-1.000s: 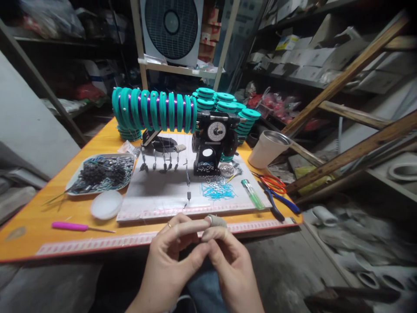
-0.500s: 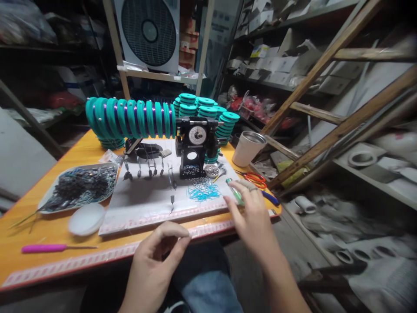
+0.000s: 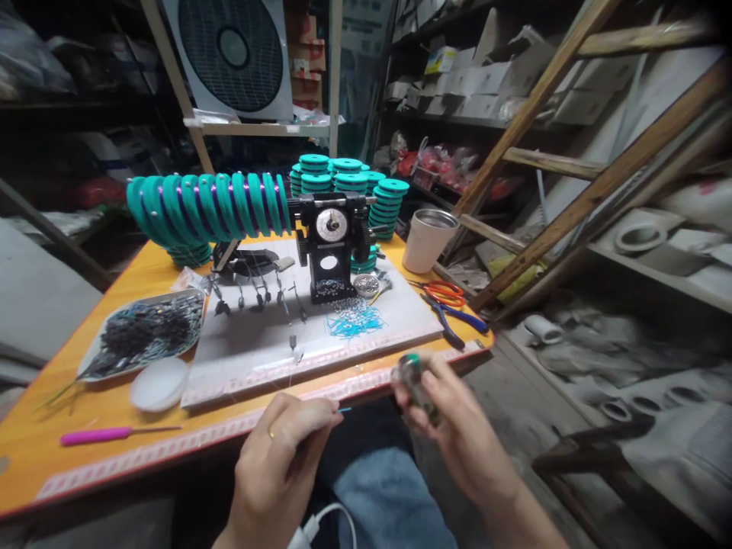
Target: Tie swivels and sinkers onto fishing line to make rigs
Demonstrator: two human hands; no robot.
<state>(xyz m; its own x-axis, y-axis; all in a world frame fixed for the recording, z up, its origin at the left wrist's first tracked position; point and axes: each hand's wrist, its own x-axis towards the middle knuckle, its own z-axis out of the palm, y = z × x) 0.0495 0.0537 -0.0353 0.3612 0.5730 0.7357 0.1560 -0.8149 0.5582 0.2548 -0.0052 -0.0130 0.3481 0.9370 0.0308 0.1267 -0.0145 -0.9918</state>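
Observation:
My left hand (image 3: 286,450) pinches a thin blue piece (image 3: 344,410) just in front of the table's front edge. To its right, my right hand (image 3: 446,412) is wrapped round a small green-topped object (image 3: 410,364), blurred and partly hidden by the fingers. Beyond my hands lies a white board (image 3: 240,358) with a pile of blue pieces (image 3: 357,324) and small silver bits. A black device with a dial (image 3: 332,226) stands on it, beside a row of teal spools (image 3: 211,202).
At the left are a tray of dark parts (image 3: 142,328), a white lid (image 3: 160,383) and a pink-handled tool (image 3: 97,435). Blue pliers (image 3: 451,324), orange-handled scissors (image 3: 443,292) and a cup (image 3: 428,240) sit at the right. A wooden ladder (image 3: 549,160) leans beyond.
My right hand has picked up the green-topped object from the board and drawn it back toward me. A blue tip now shows at my left fingertips. The view has shifted slightly.

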